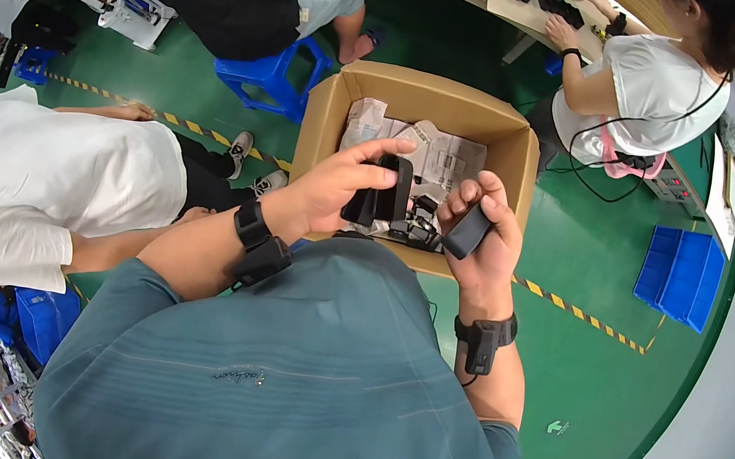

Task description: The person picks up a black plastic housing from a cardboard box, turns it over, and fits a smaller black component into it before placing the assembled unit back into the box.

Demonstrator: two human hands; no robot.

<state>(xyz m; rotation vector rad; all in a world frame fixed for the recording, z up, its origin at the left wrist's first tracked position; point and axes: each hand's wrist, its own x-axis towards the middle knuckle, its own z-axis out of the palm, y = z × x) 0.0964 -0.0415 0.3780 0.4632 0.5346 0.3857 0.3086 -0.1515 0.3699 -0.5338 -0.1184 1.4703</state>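
Note:
Over an opened cardboard box (322, 113), my left hand (336, 187) is closed round black, rounded rectangular plastic pieces (391, 192), with its thumb along the top. They look like two pieces side by side, though the fingers partly hide them. To its right, my right hand (496, 228) grips a single black, oblong plastic piece (466, 231) between thumb and fingers. The two hands are apart. Below them in the box lie several black parts (417, 227) and crumpled printed paper (449, 157). Each wrist wears a black strapped device.
A person in a white shirt (93, 171) is close on my left. Another in black sits on a blue stool (266, 79) ahead. At the far right a person handles black parts (559, 8) on a table. Blue bins (680, 275) stand on the green floor at right.

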